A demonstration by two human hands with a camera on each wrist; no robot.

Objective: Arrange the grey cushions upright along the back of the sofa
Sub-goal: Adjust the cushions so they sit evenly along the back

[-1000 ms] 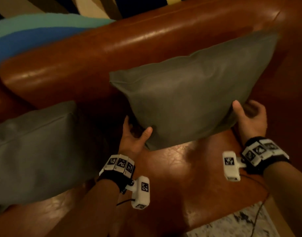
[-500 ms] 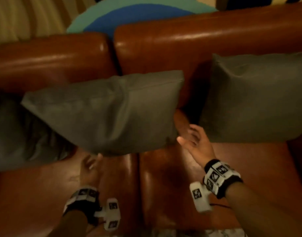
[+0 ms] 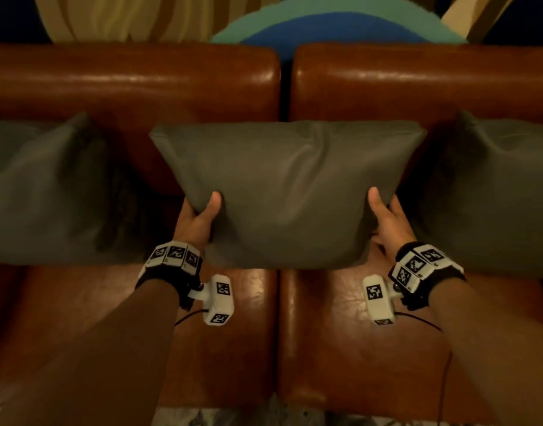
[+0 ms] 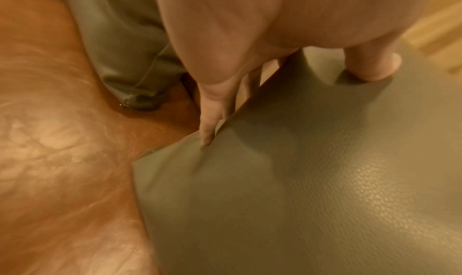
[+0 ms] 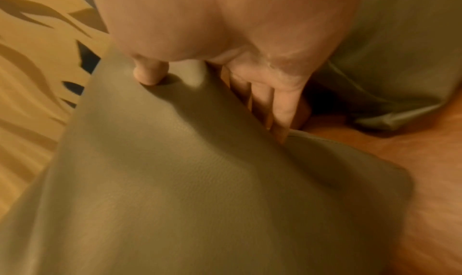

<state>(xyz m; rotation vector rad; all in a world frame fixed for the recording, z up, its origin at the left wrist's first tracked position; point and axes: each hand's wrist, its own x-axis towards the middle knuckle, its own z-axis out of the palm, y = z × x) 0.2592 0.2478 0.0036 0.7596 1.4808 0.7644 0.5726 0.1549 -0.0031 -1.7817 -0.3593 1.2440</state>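
Observation:
Three grey cushions stand along the back of a brown leather sofa (image 3: 132,84). The middle cushion (image 3: 288,192) leans upright over the seam between the two backrests. My left hand (image 3: 199,216) grips its lower left edge, thumb on the front and fingers behind. My right hand (image 3: 386,216) grips its lower right edge the same way. In the left wrist view my left hand (image 4: 287,93) pinches the middle cushion (image 4: 312,180). In the right wrist view my right hand (image 5: 212,93) pinches the same cushion (image 5: 187,180). The left cushion (image 3: 39,195) and the right cushion (image 3: 491,198) stand upright on either side.
The sofa seat (image 3: 340,348) has two brown cushions with a seam down the middle below my forearms. Behind the sofa lies a rug (image 3: 334,29) patterned in blue, teal and cream. A pale mottled floor (image 3: 248,418) shows at the sofa's front edge.
My view swung left from the right cushion to the middle one. Both hands let go of the right cushion, reached over and took hold of the middle cushion, which now stands straighter and centred.

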